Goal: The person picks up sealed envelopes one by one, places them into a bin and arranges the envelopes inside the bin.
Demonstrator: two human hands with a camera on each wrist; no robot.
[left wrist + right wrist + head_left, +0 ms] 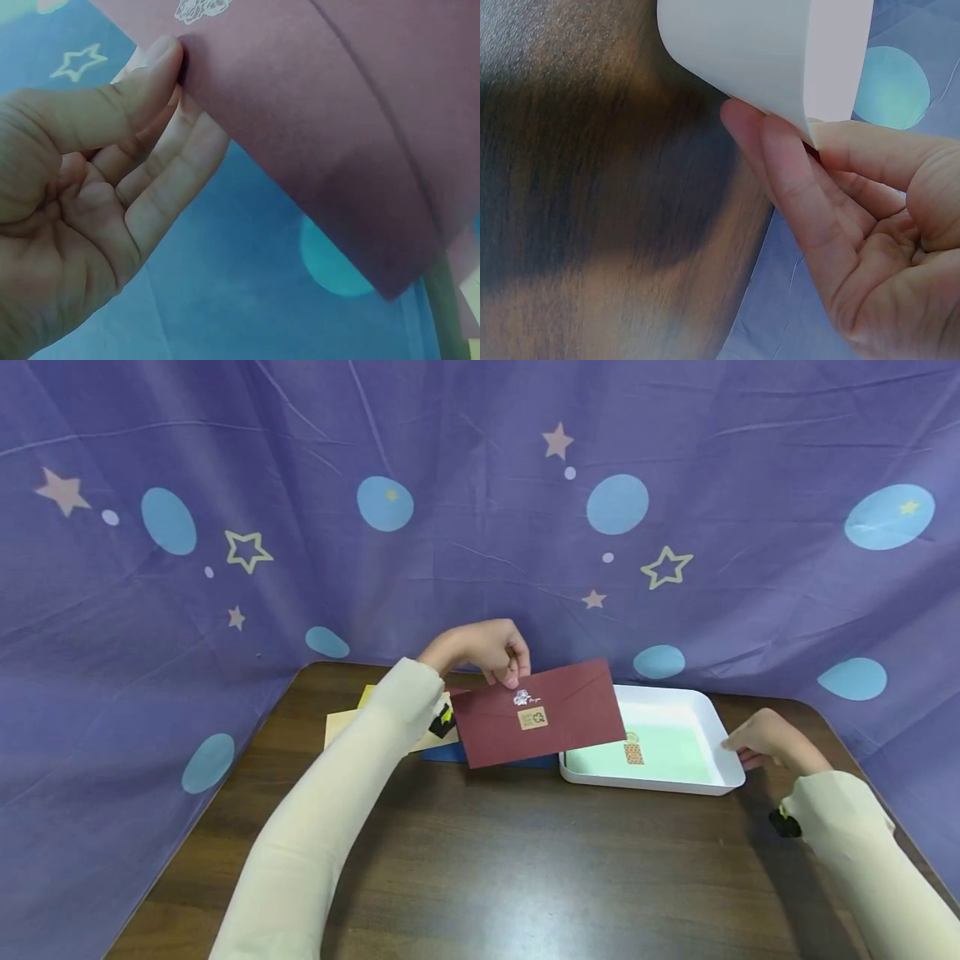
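Observation:
A dark red envelope [562, 727] with a white print and a tan sticker hangs over the table, its right end overlapping the white tray's left side. My left hand [491, 649] pinches its upper edge; in the left wrist view the thumb [154, 79] lies on the printed face. Inside the white tray [667, 787] lies a light green envelope [678, 752] with a patterned sticker. At the tray's right end, my right hand [772, 743] grips the wall between thumb and fingers. The right wrist view shows the fingertips [787, 142] against the tray's outer side.
Left of the tray, partly hidden by the left arm and the red envelope, lie a cream envelope [339, 724], a yellow one [365, 695] and a blue one [442, 752]. A purple patterned cloth [480, 568] hangs behind the brown wooden table [525, 860].

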